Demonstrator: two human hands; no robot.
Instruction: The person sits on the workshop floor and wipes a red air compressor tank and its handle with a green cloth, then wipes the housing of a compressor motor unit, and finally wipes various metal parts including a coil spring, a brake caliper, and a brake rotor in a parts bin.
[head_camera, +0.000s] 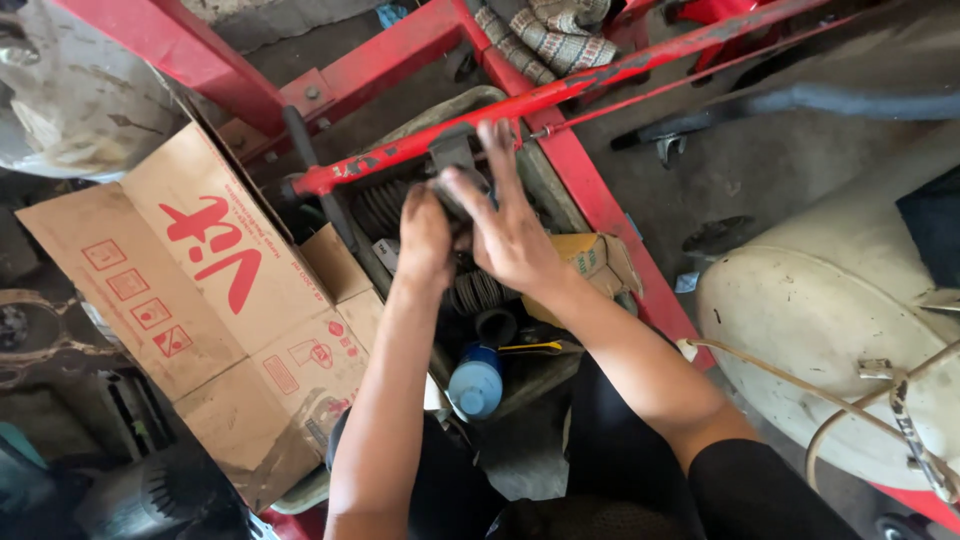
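Fingers (497, 150) of the right hand (515, 235) are spread over a dark metal part (455, 160); the left hand (425, 240) is curled beneath it, crossed by a red steel bar (560, 92), beside a flattened brown cardboard box (200, 270).

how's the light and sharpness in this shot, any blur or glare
Head view: daylight from the right glares on the pale tank; the left corner under the cardboard box falls into dark shadow; the right hand and left hand look slightly smeared; straight red frame bars bow a little toward the edges.
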